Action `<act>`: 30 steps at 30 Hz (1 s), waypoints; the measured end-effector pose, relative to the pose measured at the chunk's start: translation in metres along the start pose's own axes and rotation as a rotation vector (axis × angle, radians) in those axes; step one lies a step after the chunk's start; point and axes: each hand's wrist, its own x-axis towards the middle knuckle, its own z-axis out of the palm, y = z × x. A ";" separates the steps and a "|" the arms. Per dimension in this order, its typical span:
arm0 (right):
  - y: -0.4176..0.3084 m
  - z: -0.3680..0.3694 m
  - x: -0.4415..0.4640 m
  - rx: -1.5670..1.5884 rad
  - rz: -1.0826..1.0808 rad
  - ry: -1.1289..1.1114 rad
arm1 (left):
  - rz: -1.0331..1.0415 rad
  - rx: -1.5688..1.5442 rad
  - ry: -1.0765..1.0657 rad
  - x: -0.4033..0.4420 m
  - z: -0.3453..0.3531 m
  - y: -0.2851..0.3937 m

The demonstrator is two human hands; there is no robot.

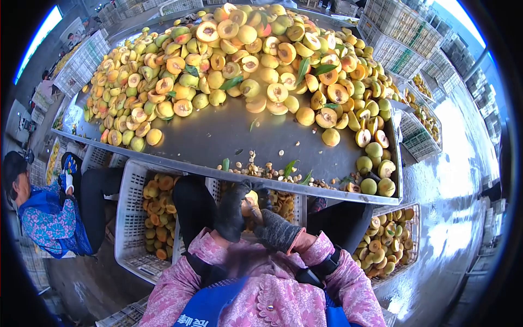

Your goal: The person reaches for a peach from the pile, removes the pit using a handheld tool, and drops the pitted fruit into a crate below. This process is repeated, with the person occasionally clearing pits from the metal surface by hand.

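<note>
Pink floral sleeves (348, 283), blue apron (218, 305)

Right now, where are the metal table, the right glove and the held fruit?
Metal table (204, 133), head view: bare top.
Right glove (275, 231), head view: grey knitted back.
Held fruit (250, 200), head view: pale upper side.

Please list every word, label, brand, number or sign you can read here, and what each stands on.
"峰" (probably): white character on the blue apron; the one beside it is too unclear to read surely.
No other text is readable; any marks on the stacked crates are too small.
</note>
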 end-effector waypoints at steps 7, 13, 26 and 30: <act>0.038 0.010 0.009 -0.492 -0.386 -0.027 | -0.203 -0.290 0.076 -0.007 0.011 -0.009; -0.007 0.009 0.006 -0.285 0.182 0.062 | -0.184 -0.342 0.148 -0.011 0.017 -0.024; 0.014 0.006 0.020 -0.124 0.076 -0.154 | -0.188 -0.443 0.058 -0.004 0.005 0.004; 0.049 0.012 0.023 -0.183 -0.225 -0.259 | -0.193 -0.332 0.003 -0.015 0.012 -0.054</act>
